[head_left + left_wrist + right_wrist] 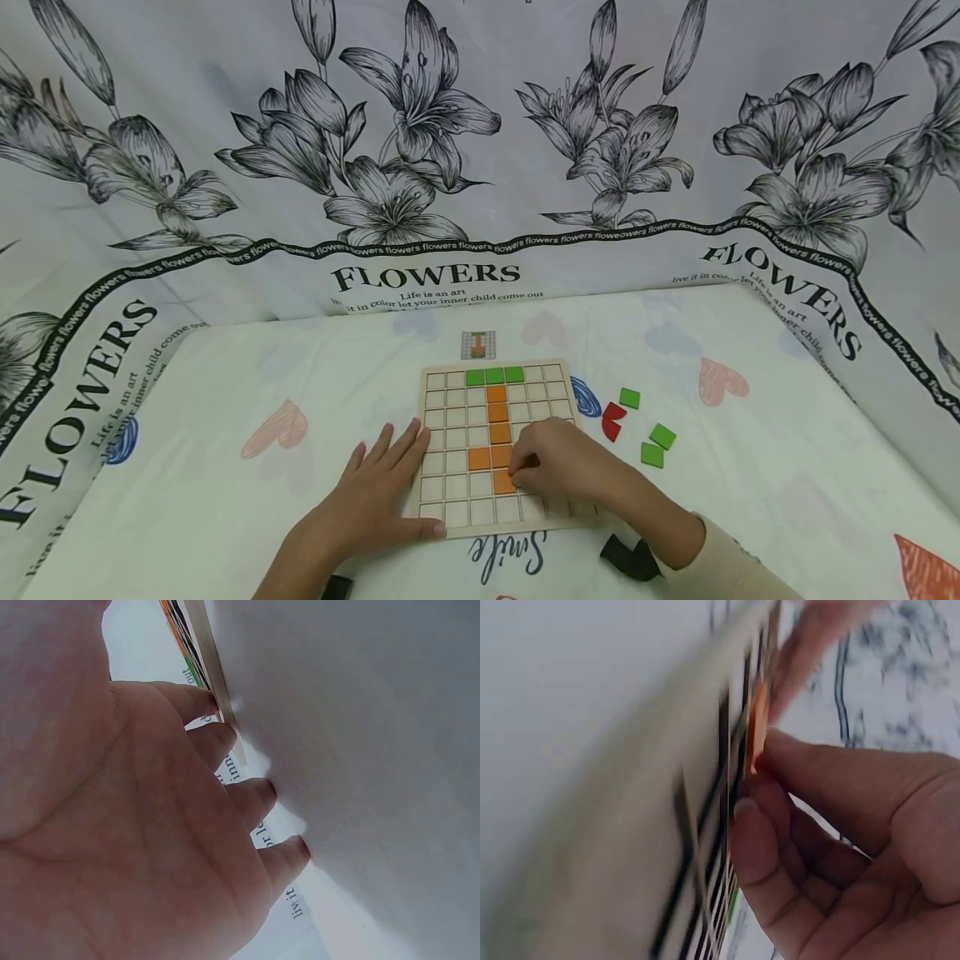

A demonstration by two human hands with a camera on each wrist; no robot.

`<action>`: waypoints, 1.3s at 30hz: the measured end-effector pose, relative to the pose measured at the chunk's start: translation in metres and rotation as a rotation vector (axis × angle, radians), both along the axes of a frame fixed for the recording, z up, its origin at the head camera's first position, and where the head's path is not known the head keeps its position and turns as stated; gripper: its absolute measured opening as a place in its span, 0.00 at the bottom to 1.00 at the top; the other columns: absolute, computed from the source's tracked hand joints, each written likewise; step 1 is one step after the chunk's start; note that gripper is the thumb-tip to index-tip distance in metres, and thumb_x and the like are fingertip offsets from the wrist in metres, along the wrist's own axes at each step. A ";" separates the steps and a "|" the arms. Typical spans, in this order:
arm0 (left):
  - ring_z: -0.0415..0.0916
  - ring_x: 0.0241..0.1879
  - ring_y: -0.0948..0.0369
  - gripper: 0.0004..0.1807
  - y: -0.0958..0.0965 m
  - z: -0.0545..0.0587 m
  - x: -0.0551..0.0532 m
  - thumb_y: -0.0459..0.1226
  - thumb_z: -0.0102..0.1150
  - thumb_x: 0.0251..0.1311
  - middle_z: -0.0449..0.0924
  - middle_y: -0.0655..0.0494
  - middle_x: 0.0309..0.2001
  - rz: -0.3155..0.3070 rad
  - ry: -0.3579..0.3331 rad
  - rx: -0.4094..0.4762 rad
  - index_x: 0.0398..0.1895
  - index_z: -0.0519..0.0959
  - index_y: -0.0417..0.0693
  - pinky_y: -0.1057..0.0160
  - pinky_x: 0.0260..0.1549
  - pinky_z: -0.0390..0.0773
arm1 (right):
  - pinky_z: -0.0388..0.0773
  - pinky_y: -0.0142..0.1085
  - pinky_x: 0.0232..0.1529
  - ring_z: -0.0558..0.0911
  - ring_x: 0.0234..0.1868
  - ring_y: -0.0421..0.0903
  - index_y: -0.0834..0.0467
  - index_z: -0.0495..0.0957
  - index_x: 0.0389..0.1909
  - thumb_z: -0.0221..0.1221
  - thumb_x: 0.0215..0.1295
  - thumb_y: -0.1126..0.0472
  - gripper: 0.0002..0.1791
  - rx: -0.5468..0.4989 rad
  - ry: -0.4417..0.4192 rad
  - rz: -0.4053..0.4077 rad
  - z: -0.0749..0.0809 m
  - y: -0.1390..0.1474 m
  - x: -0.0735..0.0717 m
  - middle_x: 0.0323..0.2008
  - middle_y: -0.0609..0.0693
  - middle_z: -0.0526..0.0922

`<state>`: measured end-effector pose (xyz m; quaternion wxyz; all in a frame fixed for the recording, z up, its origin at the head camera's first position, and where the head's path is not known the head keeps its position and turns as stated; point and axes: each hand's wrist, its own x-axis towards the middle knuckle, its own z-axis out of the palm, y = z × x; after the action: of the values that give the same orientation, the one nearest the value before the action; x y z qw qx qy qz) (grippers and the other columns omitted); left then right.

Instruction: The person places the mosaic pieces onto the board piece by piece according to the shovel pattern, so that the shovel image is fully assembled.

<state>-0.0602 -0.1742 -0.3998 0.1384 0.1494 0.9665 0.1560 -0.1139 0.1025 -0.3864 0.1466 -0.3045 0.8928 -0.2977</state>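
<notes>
A wooden grid board [457, 531] lies on the table, with green square tiles [495, 376] in its top row and orange square tiles [497, 412] running down a column. My right hand [562, 462] is over the board's lower right, its thumb and curled fingers pinching the edge of the lowest orange tile [504, 482]. In the right wrist view that orange tile [759, 727] shows at the thumb tip. My left hand [375, 492] rests along the board's left edge, fingers spread, the thumb at the lower left corner. Some squares are hidden under the right hand.
Loose green tiles [652, 455] and red rounded pieces [612, 429] lie right of the board. A small picture card [477, 345] sits behind it. The white tablecloth [187, 500] has printed hearts, and a flowered cloth [525, 150] hangs behind. A black object [630, 557] is by the right forearm.
</notes>
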 end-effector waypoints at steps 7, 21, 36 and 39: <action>0.40 0.77 0.43 0.65 0.002 -0.001 0.001 0.77 0.59 0.42 0.46 0.56 0.80 -0.002 0.000 -0.005 0.80 0.55 0.51 0.32 0.69 0.43 | 0.77 0.38 0.31 0.76 0.29 0.43 0.56 0.87 0.31 0.66 0.62 0.67 0.03 0.037 -0.003 -0.228 0.013 0.060 -0.043 0.30 0.44 0.82; 0.40 0.77 0.43 0.65 0.001 -0.001 0.001 0.76 0.60 0.41 0.47 0.56 0.80 0.009 -0.012 -0.019 0.80 0.55 0.52 0.32 0.69 0.43 | 0.77 0.43 0.37 0.75 0.37 0.52 0.58 0.84 0.35 0.71 0.56 0.67 0.07 0.141 -0.072 -0.430 0.000 0.121 -0.073 0.33 0.52 0.79; 0.40 0.77 0.43 0.65 0.001 0.002 0.001 0.75 0.62 0.42 0.47 0.55 0.80 0.005 -0.002 -0.014 0.80 0.55 0.51 0.32 0.69 0.43 | 0.78 0.39 0.36 0.79 0.35 0.48 0.63 0.88 0.37 0.65 0.62 0.69 0.05 -0.060 -0.202 -0.432 0.004 0.136 -0.081 0.34 0.51 0.85; 0.40 0.77 0.43 0.65 0.001 0.001 0.001 0.75 0.61 0.43 0.47 0.55 0.80 0.002 -0.001 -0.014 0.80 0.55 0.51 0.32 0.69 0.43 | 0.78 0.39 0.38 0.82 0.34 0.47 0.65 0.87 0.38 0.65 0.62 0.69 0.06 -0.107 -0.231 -0.421 0.006 0.133 -0.080 0.34 0.52 0.85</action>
<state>-0.0596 -0.1731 -0.3983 0.1396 0.1472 0.9677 0.1494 -0.1935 0.2359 -0.3808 0.1663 -0.0829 0.8968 -0.4015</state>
